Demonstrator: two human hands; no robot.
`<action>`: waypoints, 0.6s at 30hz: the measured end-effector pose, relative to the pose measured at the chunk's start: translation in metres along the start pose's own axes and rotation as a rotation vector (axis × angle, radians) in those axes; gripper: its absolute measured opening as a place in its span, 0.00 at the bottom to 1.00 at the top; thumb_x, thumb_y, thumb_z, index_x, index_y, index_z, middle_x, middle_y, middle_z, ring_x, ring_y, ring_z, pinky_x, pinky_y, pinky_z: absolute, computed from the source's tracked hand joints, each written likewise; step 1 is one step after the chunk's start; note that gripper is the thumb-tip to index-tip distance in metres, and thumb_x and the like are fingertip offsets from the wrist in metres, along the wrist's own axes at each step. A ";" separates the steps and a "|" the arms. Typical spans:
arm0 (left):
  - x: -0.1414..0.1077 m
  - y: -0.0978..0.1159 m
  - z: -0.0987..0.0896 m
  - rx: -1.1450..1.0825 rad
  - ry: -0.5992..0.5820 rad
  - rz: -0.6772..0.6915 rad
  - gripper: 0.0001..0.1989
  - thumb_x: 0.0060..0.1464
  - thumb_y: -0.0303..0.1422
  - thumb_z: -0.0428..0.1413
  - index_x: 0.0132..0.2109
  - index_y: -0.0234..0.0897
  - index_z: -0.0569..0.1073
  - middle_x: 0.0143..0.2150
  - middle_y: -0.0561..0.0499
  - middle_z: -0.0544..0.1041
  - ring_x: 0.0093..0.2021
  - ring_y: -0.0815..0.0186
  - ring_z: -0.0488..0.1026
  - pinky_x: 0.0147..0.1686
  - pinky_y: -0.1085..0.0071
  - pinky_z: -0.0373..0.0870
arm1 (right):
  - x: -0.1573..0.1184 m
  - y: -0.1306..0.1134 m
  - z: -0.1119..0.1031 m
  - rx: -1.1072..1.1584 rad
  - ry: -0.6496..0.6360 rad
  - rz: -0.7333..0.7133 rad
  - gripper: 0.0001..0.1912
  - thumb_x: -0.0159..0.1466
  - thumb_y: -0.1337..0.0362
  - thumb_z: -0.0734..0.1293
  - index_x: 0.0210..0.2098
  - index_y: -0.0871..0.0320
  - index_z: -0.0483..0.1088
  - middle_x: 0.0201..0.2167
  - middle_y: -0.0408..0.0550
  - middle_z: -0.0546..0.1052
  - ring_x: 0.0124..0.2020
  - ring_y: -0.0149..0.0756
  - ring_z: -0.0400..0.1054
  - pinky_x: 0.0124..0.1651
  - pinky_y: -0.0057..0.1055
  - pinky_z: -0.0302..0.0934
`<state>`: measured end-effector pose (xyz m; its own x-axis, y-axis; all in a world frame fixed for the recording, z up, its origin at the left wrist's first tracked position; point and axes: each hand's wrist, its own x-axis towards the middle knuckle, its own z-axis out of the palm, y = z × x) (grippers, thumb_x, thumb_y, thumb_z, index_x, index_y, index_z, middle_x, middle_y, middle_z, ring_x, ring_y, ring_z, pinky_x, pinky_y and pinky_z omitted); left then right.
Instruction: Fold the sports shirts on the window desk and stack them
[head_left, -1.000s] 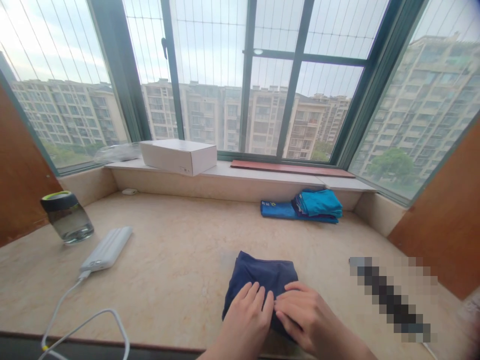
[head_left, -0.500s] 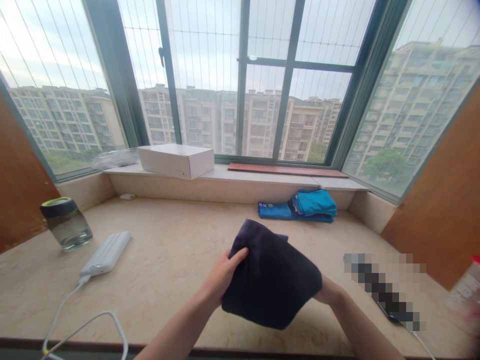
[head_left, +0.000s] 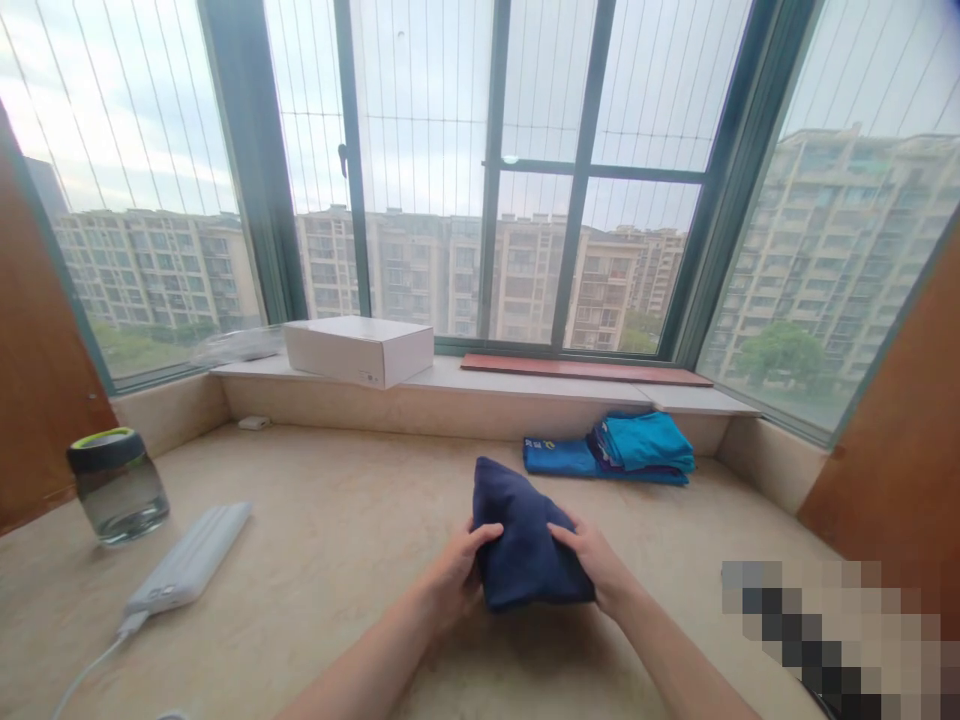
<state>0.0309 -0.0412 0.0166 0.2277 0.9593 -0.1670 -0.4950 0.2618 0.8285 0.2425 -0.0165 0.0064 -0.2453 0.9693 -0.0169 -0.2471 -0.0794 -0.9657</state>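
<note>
A dark navy piece of cloth point(head_left: 521, 540), folded into a compact bundle, is held up just above the beige stone surface. My left hand point(head_left: 463, 565) grips its left side, thumb on the front and fingers behind. On the right side my right hand point(head_left: 592, 560) pinches it in the same way, thumb in front. What kind of garment it is cannot be told, and the fingers behind it are hidden. Beyond it lies a stack of folded blue clothes point(head_left: 637, 445), apart from both hands.
A water bottle point(head_left: 120, 490) and a white power bank point(head_left: 191, 560) with a cable stand at left. On the sill are a white box point(head_left: 360, 350) and a reddish board point(head_left: 585, 370). A pixelated dark object point(head_left: 814, 640) lies at right.
The navy cloth has become smaller, folded over between my hands. My right hand has come from behind its right edge to the front and nearer my left. The view has tilted slightly upward.
</note>
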 end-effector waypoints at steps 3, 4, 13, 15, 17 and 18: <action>-0.007 -0.003 0.002 0.004 -0.143 0.023 0.28 0.51 0.39 0.67 0.57 0.36 0.72 0.51 0.41 0.81 0.53 0.51 0.78 0.55 0.58 0.74 | -0.007 -0.005 -0.006 -0.035 0.098 -0.097 0.42 0.54 0.52 0.78 0.64 0.55 0.66 0.54 0.50 0.80 0.57 0.52 0.73 0.66 0.51 0.60; -0.009 -0.004 0.003 0.019 -0.150 0.032 0.29 0.51 0.41 0.67 0.57 0.36 0.72 0.52 0.41 0.81 0.55 0.50 0.77 0.57 0.57 0.72 | -0.009 -0.008 -0.007 -0.039 0.130 -0.129 0.45 0.54 0.52 0.78 0.67 0.54 0.62 0.55 0.50 0.79 0.58 0.52 0.72 0.66 0.51 0.60; -0.013 -0.005 0.002 0.007 -0.034 -0.057 0.24 0.50 0.37 0.64 0.54 0.39 0.72 0.51 0.43 0.81 0.57 0.51 0.76 0.57 0.56 0.73 | -0.027 -0.005 0.001 0.142 -0.112 0.326 0.28 0.64 0.44 0.68 0.51 0.61 0.76 0.48 0.59 0.82 0.52 0.54 0.76 0.59 0.49 0.67; -0.016 -0.005 0.000 -0.032 -0.070 -0.080 0.25 0.48 0.36 0.65 0.54 0.40 0.72 0.48 0.45 0.82 0.56 0.52 0.77 0.57 0.57 0.72 | -0.025 0.002 -0.002 0.144 -0.125 0.362 0.29 0.63 0.44 0.68 0.52 0.60 0.76 0.48 0.59 0.82 0.51 0.54 0.77 0.58 0.49 0.68; -0.017 -0.006 0.000 -0.072 -0.117 -0.076 0.26 0.46 0.36 0.66 0.54 0.39 0.73 0.47 0.45 0.83 0.55 0.51 0.77 0.57 0.56 0.71 | -0.019 0.009 -0.007 0.118 -0.064 0.261 0.34 0.59 0.46 0.73 0.59 0.57 0.70 0.52 0.56 0.81 0.53 0.54 0.76 0.58 0.49 0.69; -0.016 -0.007 0.001 -0.082 -0.139 -0.072 0.26 0.47 0.37 0.67 0.54 0.38 0.74 0.47 0.44 0.83 0.55 0.51 0.77 0.57 0.56 0.71 | -0.016 0.012 -0.009 0.084 -0.001 0.174 0.40 0.57 0.47 0.75 0.64 0.54 0.65 0.54 0.55 0.79 0.54 0.53 0.75 0.59 0.49 0.68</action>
<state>0.0313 -0.0587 0.0140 0.3756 0.9155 -0.1441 -0.5386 0.3422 0.7700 0.2520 -0.0305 -0.0071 -0.2921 0.9390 -0.1816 -0.2780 -0.2650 -0.9233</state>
